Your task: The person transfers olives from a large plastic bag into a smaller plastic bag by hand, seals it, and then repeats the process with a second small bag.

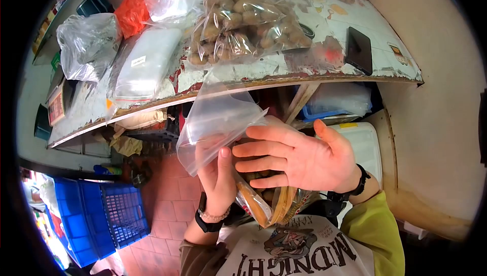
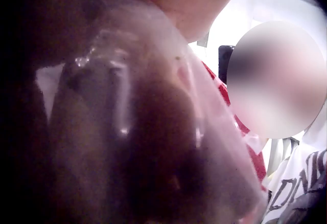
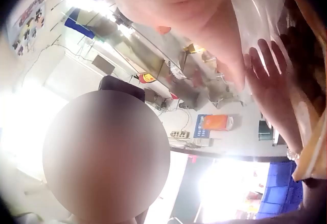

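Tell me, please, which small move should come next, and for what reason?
Probably the right hand should pinch the edge of the clear bag beside it, to help spread it: that hand is empty, with its fingers straight and close to that edge, while fingers of the left hand show through the bag.

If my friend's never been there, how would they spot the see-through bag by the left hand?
In the head view, find the long white table with flaking paint. Just below its front edge, the left hand touches a clear plastic bag. Unlike the bag of round brown produce on the table, it looks empty, and the hand shows through it.
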A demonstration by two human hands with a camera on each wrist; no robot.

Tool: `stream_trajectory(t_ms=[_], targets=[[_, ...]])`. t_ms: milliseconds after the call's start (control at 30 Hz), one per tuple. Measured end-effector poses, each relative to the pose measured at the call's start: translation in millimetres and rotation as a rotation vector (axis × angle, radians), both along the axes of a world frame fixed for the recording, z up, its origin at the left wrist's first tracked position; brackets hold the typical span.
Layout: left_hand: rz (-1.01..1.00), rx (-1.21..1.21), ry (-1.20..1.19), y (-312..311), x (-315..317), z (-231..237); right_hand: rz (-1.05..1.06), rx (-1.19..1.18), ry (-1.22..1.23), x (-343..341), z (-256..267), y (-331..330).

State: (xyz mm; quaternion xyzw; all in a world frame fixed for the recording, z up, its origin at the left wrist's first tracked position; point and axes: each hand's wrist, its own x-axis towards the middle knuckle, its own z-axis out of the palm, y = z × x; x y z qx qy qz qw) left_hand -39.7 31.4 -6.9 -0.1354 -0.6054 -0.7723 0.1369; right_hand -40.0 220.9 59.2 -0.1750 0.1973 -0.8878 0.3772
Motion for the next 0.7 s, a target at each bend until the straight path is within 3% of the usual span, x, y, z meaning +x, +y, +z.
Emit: stream_trajectory(t_ms=[133, 200, 300, 700], targets=[[0.036, -0.048, -0.002, 1, 1, 4, -0.004, -0.009, 0.0, 1, -8, -2], [0.037, -0.034, -0.015, 1, 2, 3, -0.067, 0.218, 0.053, -1, -22, 3], [0.041, -0.043, -0.018, -1, 0, -5, -0.167, 0.309, 0.047, 0, -16, 2], [0.019, -0.112, 0.007, -2, 6, -10, -0.309, 0.355, 0.185, -8, -27, 4]])
